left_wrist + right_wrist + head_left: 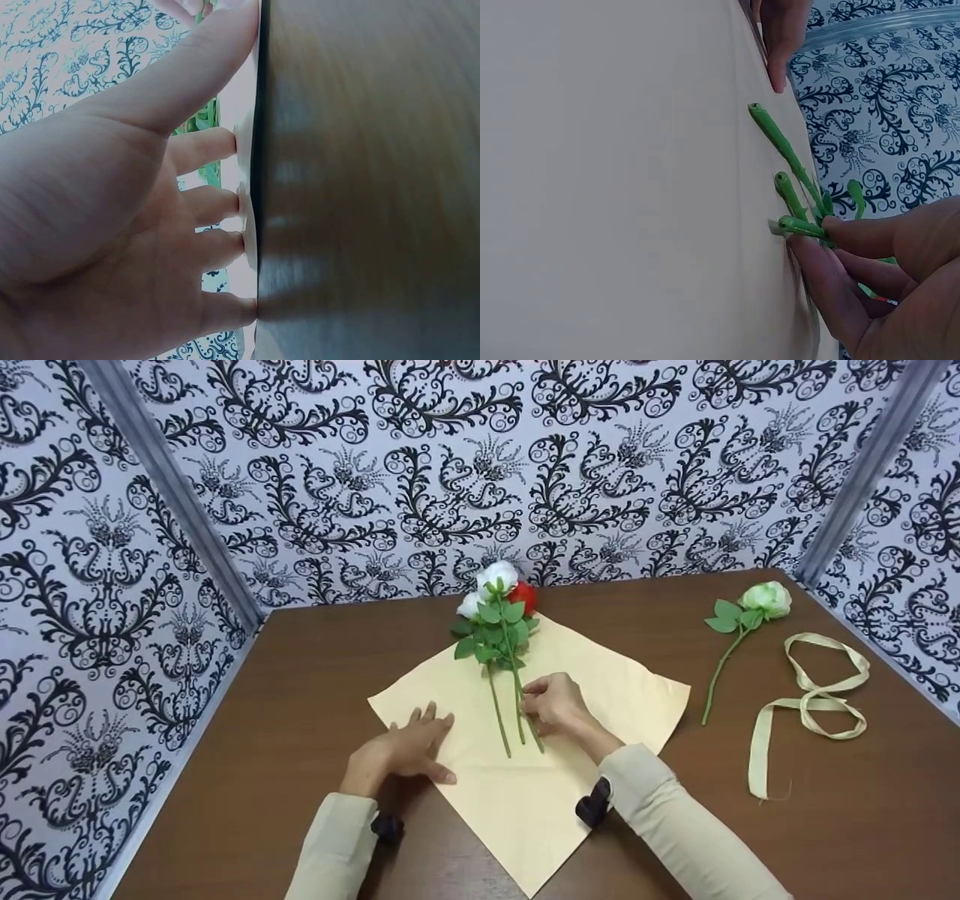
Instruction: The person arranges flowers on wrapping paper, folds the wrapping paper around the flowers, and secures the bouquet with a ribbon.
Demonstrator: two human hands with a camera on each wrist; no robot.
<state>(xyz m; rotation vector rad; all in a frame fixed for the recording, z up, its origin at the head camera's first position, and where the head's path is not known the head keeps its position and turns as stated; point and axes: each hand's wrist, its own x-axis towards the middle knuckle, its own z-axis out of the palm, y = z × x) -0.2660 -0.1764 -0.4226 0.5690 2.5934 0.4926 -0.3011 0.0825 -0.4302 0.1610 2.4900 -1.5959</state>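
Note:
A pale yellow sheet of wrapping paper [622,682] lies cornerwise on the table. On its far half rest artificial roses: an upper white rose [497,580], a second white rose [470,606] and a red rose [525,598] partly behind leaves. My right hand [559,706] pinches the rightmost stem between thumb and fingertips. In the right wrist view that green stem [804,226] sits beside two other cut stem ends. With fingers spread, my left hand [405,746] rests on the paper's left edge. Its fingertips [225,202] touch the sheet in the left wrist view.
A pale green-white rose [765,600] lies on the right of the brown table [300,675]. Beside it a cream ribbon [761,750] lies in loops. Patterned walls [450,472] stand behind and at both sides.

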